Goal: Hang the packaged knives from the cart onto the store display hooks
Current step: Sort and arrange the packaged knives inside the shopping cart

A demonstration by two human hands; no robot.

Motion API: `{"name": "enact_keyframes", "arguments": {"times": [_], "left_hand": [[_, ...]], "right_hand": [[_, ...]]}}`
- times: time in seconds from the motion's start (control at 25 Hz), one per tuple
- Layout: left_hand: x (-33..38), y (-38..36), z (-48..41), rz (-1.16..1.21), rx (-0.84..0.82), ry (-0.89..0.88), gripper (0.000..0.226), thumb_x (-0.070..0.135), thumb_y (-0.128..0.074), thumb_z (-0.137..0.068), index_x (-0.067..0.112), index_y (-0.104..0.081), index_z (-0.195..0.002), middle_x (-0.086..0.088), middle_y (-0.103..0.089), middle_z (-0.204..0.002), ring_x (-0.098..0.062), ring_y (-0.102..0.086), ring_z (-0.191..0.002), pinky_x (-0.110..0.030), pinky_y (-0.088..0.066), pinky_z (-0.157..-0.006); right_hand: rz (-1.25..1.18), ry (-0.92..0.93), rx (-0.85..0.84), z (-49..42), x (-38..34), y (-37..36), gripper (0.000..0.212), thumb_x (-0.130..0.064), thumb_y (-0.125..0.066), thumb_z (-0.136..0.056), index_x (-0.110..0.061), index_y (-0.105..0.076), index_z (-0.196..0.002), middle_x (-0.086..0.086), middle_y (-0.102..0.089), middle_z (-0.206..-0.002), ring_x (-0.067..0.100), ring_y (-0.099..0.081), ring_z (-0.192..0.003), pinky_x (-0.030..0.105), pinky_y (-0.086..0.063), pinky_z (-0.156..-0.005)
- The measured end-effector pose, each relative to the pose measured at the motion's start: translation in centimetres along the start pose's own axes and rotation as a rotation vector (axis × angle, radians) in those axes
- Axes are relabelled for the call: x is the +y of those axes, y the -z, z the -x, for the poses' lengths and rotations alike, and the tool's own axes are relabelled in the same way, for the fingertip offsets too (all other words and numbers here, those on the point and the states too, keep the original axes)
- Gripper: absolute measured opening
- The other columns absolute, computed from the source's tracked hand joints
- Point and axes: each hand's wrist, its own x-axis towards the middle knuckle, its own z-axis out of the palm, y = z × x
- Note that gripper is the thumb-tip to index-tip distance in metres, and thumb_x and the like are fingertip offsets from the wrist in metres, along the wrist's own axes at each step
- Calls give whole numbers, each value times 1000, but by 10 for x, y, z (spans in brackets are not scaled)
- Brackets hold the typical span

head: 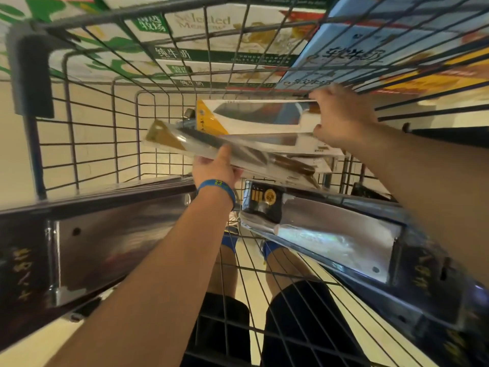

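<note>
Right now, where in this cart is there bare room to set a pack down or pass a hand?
Free: the far left corner of the cart, between wire wall and the knife pack in the left hand. Narrow gap between the black cleaver box and the silver cleaver pack. Crowded: stacked packs under the right hand.

Wire mesh walls the cart (75, 143) on every side, leaving it open on top. Inside, the left cleaver pack (105, 247) and right cleaver pack (338, 239) narrow the near end to 1 middle gap; stacked knife packs (254, 115) block the far end.
</note>
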Motion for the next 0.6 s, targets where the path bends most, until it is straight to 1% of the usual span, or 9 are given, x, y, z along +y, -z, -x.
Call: {"name": "enact_keyframes", "arguments": {"times": [0.12,0.2,0.28,0.32,0.4,0.44,0.48,0.52,0.6], "left_hand": [[15,-1,8,-14,34,-57,17,13,-69,-91,7,-55,-98,-12,-64,-100,-28,-68,-90,-27,-58,-54],[25,1,11,-62,69,-102,25,19,-72,-88,8,-49,-89,-12,-59,-92,-27,-64,-85,-28,-59,-57],[33,4,13,-52,61,-117,27,21,-73,-86,10,-48,-89,-13,-55,-90,-27,-60,-82,-29,-59,-60],[35,6,14,-42,50,-116,26,21,-72,-87,11,-48,-90,-13,-54,-90,-27,-59,-82,-30,-60,-62],[37,9,15,-39,42,-117,23,20,-70,-88,12,-49,-92,-12,-53,-90,-26,-56,-81,-32,-61,-65],[37,10,16,-50,48,-118,23,20,-70,-88,12,-49,-91,-12,-53,-89,-26,-55,-80,-31,-61,-64],[36,11,16,-67,59,-116,23,20,-70,-88,11,-49,-89,-12,-52,-88,-26,-55,-80,-30,-61,-63],[35,11,16,-81,68,-112,24,20,-70,-88,10,-48,-86,-12,-52,-88,-27,-56,-80,-29,-60,-62],[34,13,17,-85,65,-102,25,19,-71,-87,10,-47,-83,-12,-52,-89,-28,-57,-82,-29,-60,-62]], "right_hand": [[120,133,-113,-15,-11,-5,83,-32,-84,-80,-18,-41,-149,11,-45,-146,34,-47,-132,48,-51,-97],[189,106,-119,-17,-19,-14,84,-33,-85,-80,-17,-38,-149,12,-40,-145,35,-48,-129,46,-50,-89],[302,45,-75,-15,-28,-22,77,-27,-81,-86,-15,-37,-148,14,-35,-143,35,-47,-126,44,-48,-79],[364,45,-33,-14,-31,-27,69,-22,-75,-90,-13,-38,-147,15,-35,-142,35,-47,-125,43,-46,-75],[436,77,37,-15,-38,-31,48,-13,-61,-97,-8,-44,-142,17,-39,-139,35,-48,-124,44,-49,-78],[438,87,39,-17,-40,-31,46,-12,-60,-97,-6,-45,-140,17,-41,-138,35,-49,-124,46,-51,-83],[421,89,19,-19,-42,-32,49,-13,-64,-95,-5,-45,-139,18,-43,-137,36,-50,-124,47,-52,-86],[383,80,-14,-20,-43,-33,56,-14,-72,-90,-5,-44,-139,18,-46,-136,36,-52,-123,47,-52,-86],[249,52,-54,-18,-46,-38,66,-14,-81,-82,-8,-43,-136,18,-55,-129,36,-58,-117,45,-49,-77]]}}
